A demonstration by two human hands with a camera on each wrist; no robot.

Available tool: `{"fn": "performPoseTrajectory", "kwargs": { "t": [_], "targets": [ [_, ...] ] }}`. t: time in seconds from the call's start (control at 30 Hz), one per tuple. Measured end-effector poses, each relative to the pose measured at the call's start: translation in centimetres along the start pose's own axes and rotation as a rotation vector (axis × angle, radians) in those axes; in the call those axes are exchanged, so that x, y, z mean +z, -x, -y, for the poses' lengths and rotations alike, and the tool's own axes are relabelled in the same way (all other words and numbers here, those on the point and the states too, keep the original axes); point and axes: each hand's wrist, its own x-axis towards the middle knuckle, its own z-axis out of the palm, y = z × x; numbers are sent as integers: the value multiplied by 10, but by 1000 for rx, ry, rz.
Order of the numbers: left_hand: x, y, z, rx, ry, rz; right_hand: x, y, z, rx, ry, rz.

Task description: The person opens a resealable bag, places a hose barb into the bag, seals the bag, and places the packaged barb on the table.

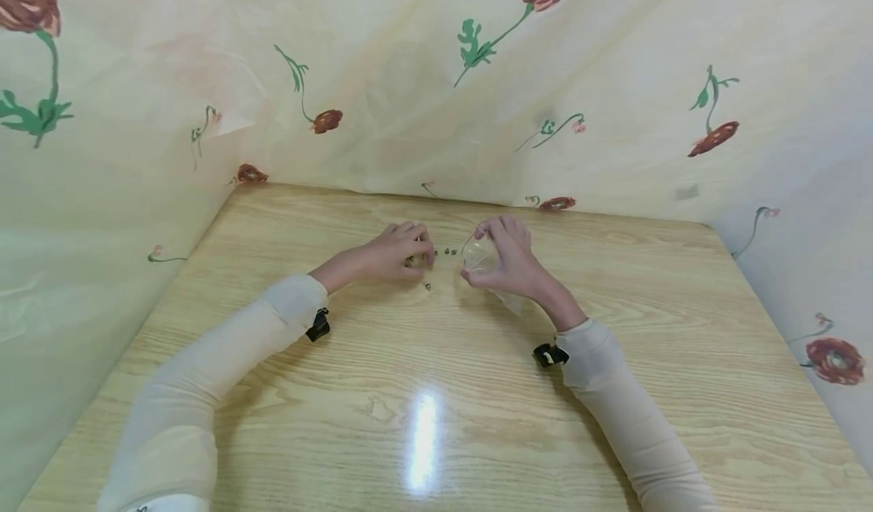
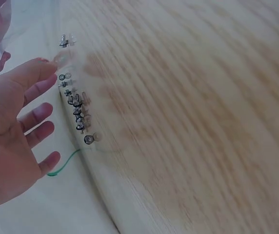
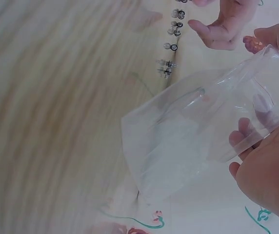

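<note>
Several small metal screws (image 2: 76, 102), some apparently fitted with dark washers, lie in a loose row on the wooden table (image 1: 368, 391). Over this row hovers my left hand (image 1: 394, 253), its fingers loosely bent; nothing shows in its grasp in the left wrist view. A single metal piece (image 1: 427, 286) sits nearer to me than the others. My right hand (image 1: 510, 262) holds a clear plastic bag (image 3: 178, 131) by its mouth, thumb and fingers spreading the rim toward the left hand. The bag's body hangs down below the right palm, and I see no screws in it.
A pale curtain with printed flowers (image 1: 409, 133) borders the table's far edge and both sides. Dark wrist cameras (image 1: 317, 325) are strapped by each sleeve. Light glares off the tabletop near the front.
</note>
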Motion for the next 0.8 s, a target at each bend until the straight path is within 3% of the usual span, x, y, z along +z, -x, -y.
{"fn": "performPoseTrajectory", "kwargs": {
  "t": [0.27,0.8],
  "targets": [
    [4,-3,1,38,-1,54,0,-1,-1,-21,-10,-3],
    [5,-5,-6,46,17,144,2,0,-1,-7,-8,11]
  ]
}}
